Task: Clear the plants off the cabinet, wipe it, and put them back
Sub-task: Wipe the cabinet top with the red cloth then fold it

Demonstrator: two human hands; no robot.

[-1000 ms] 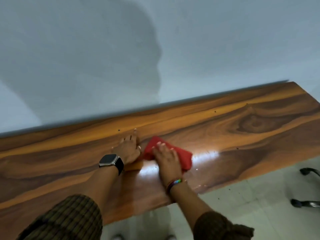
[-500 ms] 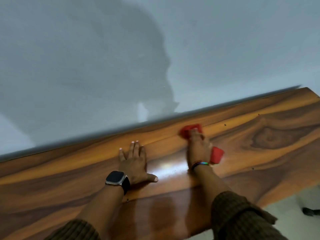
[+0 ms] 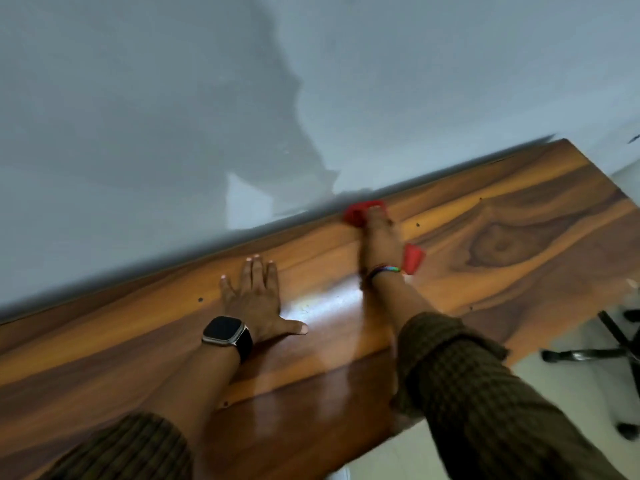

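The wooden cabinet top [image 3: 502,244] runs diagonally across the view with no plants on it. My right hand [image 3: 381,244] presses a red cloth [image 3: 414,259] flat against the wood near the back edge by the wall; the cloth shows in front of my fingers and beside my wrist. My left hand [image 3: 258,299] lies flat on the top with fingers spread, a dark smartwatch on its wrist, holding nothing. No plants are in view.
A pale grey wall [image 3: 311,81] meets the cabinet's back edge, with my shadow on it. At the lower right, a black chair base with castors [image 3: 602,351] stands on the light tiled floor [image 3: 554,410], close to the cabinet's front corner.
My right hand has pushed the red cloth from the middle of the top out to the back edge near the wall. My left hand has spread flat and stayed put.
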